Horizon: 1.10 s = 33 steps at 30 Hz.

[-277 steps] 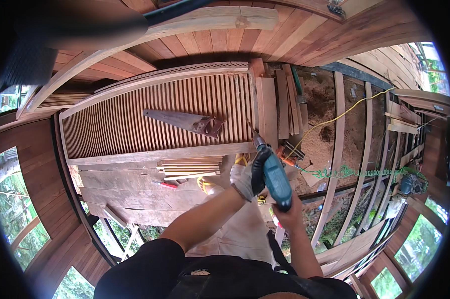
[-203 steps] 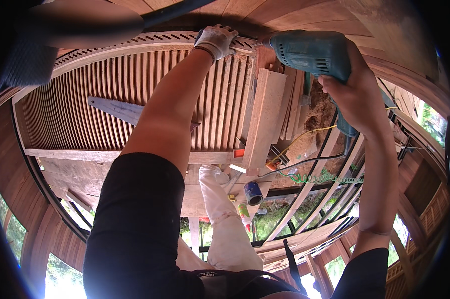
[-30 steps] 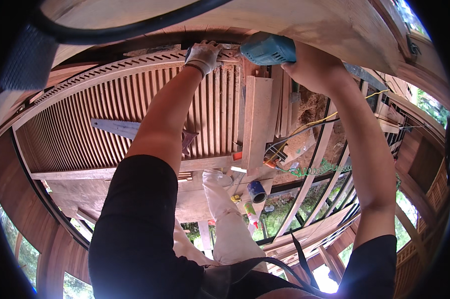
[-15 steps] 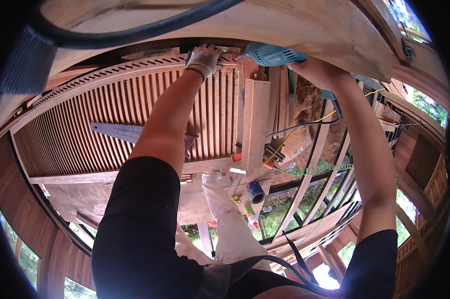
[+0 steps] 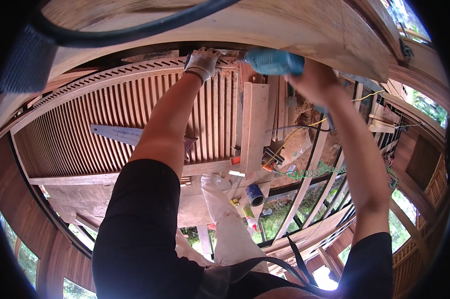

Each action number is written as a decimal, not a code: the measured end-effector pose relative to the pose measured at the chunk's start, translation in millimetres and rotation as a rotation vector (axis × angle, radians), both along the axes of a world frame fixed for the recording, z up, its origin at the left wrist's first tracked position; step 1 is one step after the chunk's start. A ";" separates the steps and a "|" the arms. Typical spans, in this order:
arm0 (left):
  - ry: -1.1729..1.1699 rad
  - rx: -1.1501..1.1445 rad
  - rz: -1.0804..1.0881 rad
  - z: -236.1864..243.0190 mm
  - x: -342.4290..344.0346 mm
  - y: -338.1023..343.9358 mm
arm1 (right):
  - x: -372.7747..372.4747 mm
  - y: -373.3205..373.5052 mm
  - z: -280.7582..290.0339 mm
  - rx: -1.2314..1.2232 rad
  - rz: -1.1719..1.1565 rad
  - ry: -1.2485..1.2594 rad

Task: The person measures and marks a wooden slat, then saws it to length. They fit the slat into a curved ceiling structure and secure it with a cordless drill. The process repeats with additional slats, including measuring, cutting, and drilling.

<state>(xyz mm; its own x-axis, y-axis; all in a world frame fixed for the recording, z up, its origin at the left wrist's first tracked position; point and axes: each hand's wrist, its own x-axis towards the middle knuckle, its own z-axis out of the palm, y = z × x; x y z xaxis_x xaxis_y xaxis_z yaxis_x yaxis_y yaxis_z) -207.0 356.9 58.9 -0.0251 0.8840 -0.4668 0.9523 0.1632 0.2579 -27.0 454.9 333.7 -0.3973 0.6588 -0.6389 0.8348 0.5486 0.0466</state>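
In my right hand (image 5: 312,82) is a teal power drill (image 5: 274,61), held beside the far right corner of a slatted wooden panel (image 5: 150,99). The drill's nose points left, toward my left hand; motion blurs both tool and hand, and its tip is hard to make out. My left hand (image 5: 203,62), in a pale work glove, has its fingers curled over the panel's far rail. A handsaw (image 5: 116,133) lies across the slats, its handle partly behind my left forearm.
A wooden board (image 5: 255,124) stands right of the panel. Nearer lie a dark blue can (image 5: 255,195), a green-and-white bottle (image 5: 250,217) and a coiled green hose (image 5: 314,173). A curved timber beam (image 5: 294,25) and black cable (image 5: 135,32) cross the top.
My right hand and the drill have come slightly nearer to me, away from the overhead beam, and the drill's cord has shifted. The left hand stays on the panel's rail.
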 end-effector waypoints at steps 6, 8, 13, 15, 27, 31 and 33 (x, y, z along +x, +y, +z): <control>0.041 0.049 -0.012 -5.2 2.8 0.3 | 7.0 -7.4 -10.9 0.162 0.078 0.053; 0.020 0.060 -0.007 -2.6 1.4 -0.1 | -7.7 12.5 3.4 -0.043 0.025 -0.026; 0.029 0.009 0.013 -0.1 -1.9 -1.9 | 9.6 -30.5 -11.6 0.157 0.066 0.152; 0.026 -0.016 0.005 2.8 -1.5 -0.6 | 0.8 -22.6 -5.2 0.060 0.018 0.054; 0.007 0.024 -0.020 -0.1 2.8 -0.3 | -17.0 1.1 6.6 -0.074 0.020 -0.115; 0.026 0.115 -0.009 -14.7 -2.6 -4.9 | 7.8 -21.4 -6.5 0.145 0.060 0.178; -0.011 0.018 -0.008 -2.7 -0.4 -2.8 | 7.0 -29.7 -8.5 0.165 0.125 0.226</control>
